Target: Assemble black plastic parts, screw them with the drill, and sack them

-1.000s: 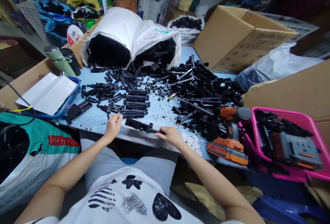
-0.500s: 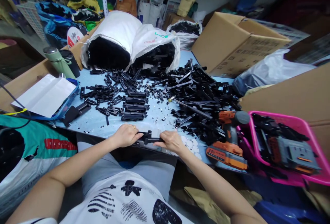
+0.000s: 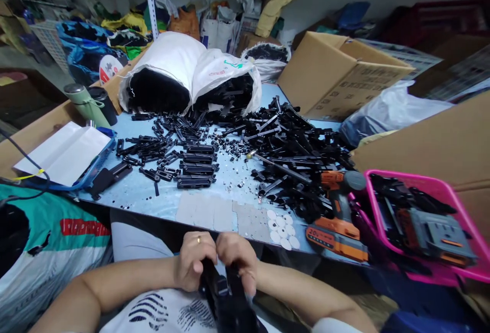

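Note:
Close to my body, below the table's front edge, I hold a black plastic part with two long arms and a gap between them. My left hand is curled round its left arm, and my right hand grips the right one. The fingers cover the part's far end, and its near end runs down out of the picture. Beyond my hands, several black hinged-looking parts lie in a neat row. Smaller black pieces are heaped left of them, and a big pile of long black parts spreads to the right.
A cordless drill stands at the right edge beside a pink basket holding tools. Grey card pieces and white discs lie along the front edge. White sacks, a cardboard box and a green flask stand behind.
Both hands have come back from the table edge toward my body, bringing a black part with them. The part now points toward me instead of lying crosswise, and the card pieces show fully.

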{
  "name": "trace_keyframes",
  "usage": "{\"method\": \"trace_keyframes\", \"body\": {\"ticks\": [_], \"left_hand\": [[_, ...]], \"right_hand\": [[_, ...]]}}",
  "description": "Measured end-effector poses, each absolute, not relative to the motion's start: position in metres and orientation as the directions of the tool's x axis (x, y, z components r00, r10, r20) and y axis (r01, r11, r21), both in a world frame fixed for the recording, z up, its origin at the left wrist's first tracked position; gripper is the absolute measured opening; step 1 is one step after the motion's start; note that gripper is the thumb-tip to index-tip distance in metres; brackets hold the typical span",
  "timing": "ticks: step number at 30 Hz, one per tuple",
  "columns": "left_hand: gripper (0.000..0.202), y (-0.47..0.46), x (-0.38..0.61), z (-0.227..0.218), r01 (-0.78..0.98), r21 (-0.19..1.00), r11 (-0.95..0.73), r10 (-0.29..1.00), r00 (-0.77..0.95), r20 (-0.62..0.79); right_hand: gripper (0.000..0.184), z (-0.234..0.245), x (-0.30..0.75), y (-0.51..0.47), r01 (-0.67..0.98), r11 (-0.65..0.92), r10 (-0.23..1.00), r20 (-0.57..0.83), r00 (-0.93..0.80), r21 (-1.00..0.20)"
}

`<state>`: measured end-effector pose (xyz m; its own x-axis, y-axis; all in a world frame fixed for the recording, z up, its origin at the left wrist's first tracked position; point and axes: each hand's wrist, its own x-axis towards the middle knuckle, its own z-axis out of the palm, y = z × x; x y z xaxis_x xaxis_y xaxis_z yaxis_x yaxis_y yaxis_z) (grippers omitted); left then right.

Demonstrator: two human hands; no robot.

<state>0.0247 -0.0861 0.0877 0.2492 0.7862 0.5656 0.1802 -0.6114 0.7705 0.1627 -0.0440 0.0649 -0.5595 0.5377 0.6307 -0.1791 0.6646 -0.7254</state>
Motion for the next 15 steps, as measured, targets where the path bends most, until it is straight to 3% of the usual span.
{"method": "trace_keyframes", "body": {"ticks": [3, 6, 8, 10, 12, 15], "left_hand": [[0.075, -0.080, 0.031, 0.075, 0.337, 0.634, -0.696, 0.709, 0.185, 0.681], [0.083, -0.050, 0.007, 0.050, 0.567, 0.419, -0.709, 0.666, 0.342, 0.663], [0.081, -0.025, -0.019, 0.031, 0.707, 0.298, -0.641, 0.727, 0.434, 0.531], [0.067, -0.003, -0.039, 0.017, 0.807, 0.247, -0.537, 0.824, 0.439, 0.357], [0.056, 0.013, -0.044, 0.011, 0.903, 0.217, -0.371, 0.907, 0.303, 0.292], [0.059, 0.042, -0.021, 0.016, 0.957, 0.245, -0.155, 0.952, 0.079, 0.294]], "right_hand": [[0.064, 0.040, 0.136, -0.036, 0.226, 0.587, 0.806, 0.539, -0.243, -0.777], [0.049, 0.041, 0.154, -0.003, 0.475, 0.572, 0.805, 0.568, -0.171, -0.669], [0.051, 0.052, 0.200, 0.020, 0.657, 0.509, 0.799, 0.589, -0.121, -0.556], [0.054, 0.065, 0.265, 0.036, 0.837, 0.316, 0.792, 0.610, 0.027, -0.447], [0.064, 0.076, 0.333, 0.046, 0.936, 0.051, 0.782, 0.597, 0.179, -0.348], [0.078, 0.085, 0.413, 0.057, 0.893, -0.325, 0.776, 0.452, 0.440, -0.312]]}}
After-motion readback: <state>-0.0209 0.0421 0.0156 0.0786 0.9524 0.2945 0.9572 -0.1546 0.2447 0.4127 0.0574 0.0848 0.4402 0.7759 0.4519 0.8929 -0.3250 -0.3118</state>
